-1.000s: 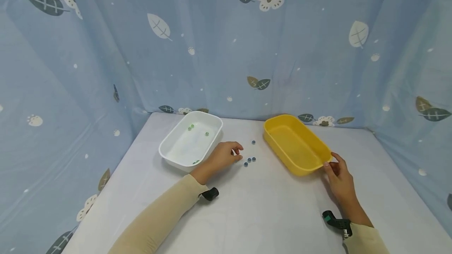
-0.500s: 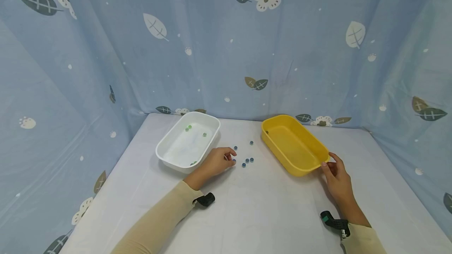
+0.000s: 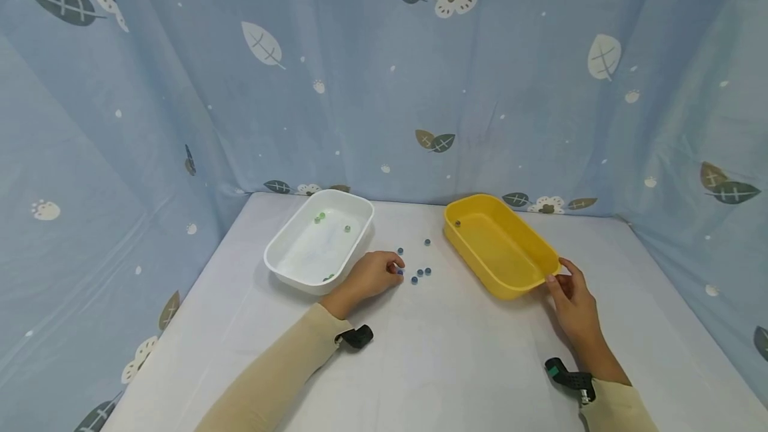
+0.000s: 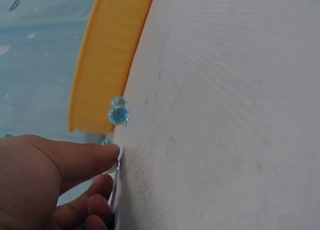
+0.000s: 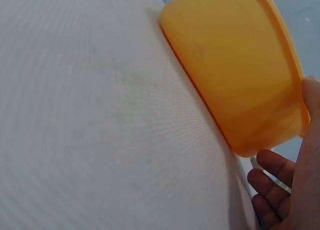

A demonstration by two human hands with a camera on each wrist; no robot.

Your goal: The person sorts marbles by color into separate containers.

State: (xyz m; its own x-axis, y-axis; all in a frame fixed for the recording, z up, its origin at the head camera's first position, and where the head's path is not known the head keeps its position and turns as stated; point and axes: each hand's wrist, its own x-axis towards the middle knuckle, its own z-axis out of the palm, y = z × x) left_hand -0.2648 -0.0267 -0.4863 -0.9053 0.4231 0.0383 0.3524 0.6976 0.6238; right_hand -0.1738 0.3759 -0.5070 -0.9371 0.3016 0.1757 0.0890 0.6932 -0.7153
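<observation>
My left hand (image 3: 373, 273) is low over the table, right of the white tub (image 3: 292, 277); its thumb and a finger are around a small blue glass marble (image 3: 400, 273) and appear to pinch it. In the left wrist view the hand (image 4: 65, 180) mostly hides that marble. Several other blue marbles (image 3: 420, 273) lie on the table just to the right. My right hand (image 3: 577, 305) holds the near right corner of the yellow tub (image 3: 474, 260), thumb at the rim. In the right wrist view, the other fingers (image 5: 270, 187) are below the corner.
Several green marbles (image 3: 347, 229) lie in the white tub. One dark marble (image 3: 458, 223) sits at the far left inside the yellow tub. A patterned blue curtain (image 3: 360, 85) hangs behind the white-covered table (image 3: 456, 365).
My left hand drew back left, uncovering one blue marble, then edged right with its fingers around another. A marble came into sight in the yellow tub and shifted slightly. My right hand stays put.
</observation>
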